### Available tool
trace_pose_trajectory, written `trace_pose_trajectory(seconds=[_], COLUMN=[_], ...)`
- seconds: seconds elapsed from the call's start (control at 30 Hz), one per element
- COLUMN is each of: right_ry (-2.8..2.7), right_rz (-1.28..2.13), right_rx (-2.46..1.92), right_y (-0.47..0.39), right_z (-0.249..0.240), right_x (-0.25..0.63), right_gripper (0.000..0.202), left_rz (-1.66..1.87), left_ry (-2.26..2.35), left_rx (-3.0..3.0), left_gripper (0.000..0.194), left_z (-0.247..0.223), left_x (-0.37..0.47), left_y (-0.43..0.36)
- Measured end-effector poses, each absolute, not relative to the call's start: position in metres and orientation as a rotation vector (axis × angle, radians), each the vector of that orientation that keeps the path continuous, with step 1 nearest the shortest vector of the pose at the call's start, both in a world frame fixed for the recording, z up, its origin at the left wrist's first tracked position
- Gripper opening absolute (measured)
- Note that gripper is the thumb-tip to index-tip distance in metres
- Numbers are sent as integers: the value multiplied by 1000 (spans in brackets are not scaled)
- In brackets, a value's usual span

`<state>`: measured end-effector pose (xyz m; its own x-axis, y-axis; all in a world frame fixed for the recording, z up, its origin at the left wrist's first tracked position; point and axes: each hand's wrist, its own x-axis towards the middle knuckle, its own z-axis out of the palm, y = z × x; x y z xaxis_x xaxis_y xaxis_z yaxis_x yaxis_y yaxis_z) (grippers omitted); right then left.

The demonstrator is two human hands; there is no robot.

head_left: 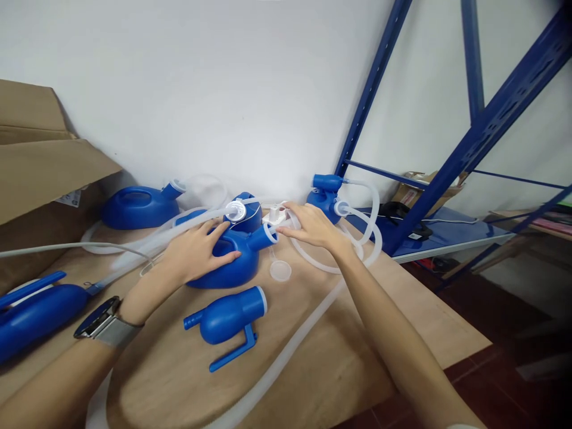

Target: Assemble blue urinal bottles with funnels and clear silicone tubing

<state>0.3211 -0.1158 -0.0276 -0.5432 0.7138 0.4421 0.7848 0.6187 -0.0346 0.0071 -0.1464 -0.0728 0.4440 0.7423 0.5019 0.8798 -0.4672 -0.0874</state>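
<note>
Left hand (199, 250): wide, resting on blue spouted bottle (243, 271) | Right hand (313, 226): hold cannot be told | Risk: bottle may tip, if forearm catches translucent hose (290, 354)

Funnel (230, 316) before the middle bottle (232, 259), open carton (40, 155) at left, shelf rack (447, 232) at right.

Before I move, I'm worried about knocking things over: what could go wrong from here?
The clear hose runs close by your right forearm, so it could snag and drag. The loose blue handled piece lies in front of the bottle under your left hand; a sleeveless arm sweeping across might bump it. The bottle could also tip if pressed unevenly.
</note>
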Motion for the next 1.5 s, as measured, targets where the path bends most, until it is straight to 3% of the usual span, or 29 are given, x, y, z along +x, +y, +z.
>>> trace_pose_trajectory(seconds=[0.13, 0.27, 0.4, 0.7, 1.13, 1.5], right_ry=[-2574, -2653, -2680, -2423, -2512, -2603], right_rz=[-256, -73, 60, -15, 130, 179], right_rx=[-1148, -1083, -1167, -1148, -967, -824], right_y=[-121, -129, -139, -122, -118, -113], right_z=[-30, -30, -28, -53, -51, -47], right_x=[306, 300, 290, 271, 263, 268], right_gripper=[54, 48, 70, 112, 108, 119], left_rz=[-577, -667, -735, -774, -737, -607], left_ry=[-1463, -1496, -1527, -1475, -1352, -1401], left_rx=[-2417, -2488, -2497, -2513, -2503, -2471], left_gripper=[75, 78, 79, 80, 79, 79], left_z=[-82, -83, -83, -84, -87, -84], left_x=[4, 3, 5, 6, 7, 10], left_y=[-140, -140, -142, -142, -138, -135])
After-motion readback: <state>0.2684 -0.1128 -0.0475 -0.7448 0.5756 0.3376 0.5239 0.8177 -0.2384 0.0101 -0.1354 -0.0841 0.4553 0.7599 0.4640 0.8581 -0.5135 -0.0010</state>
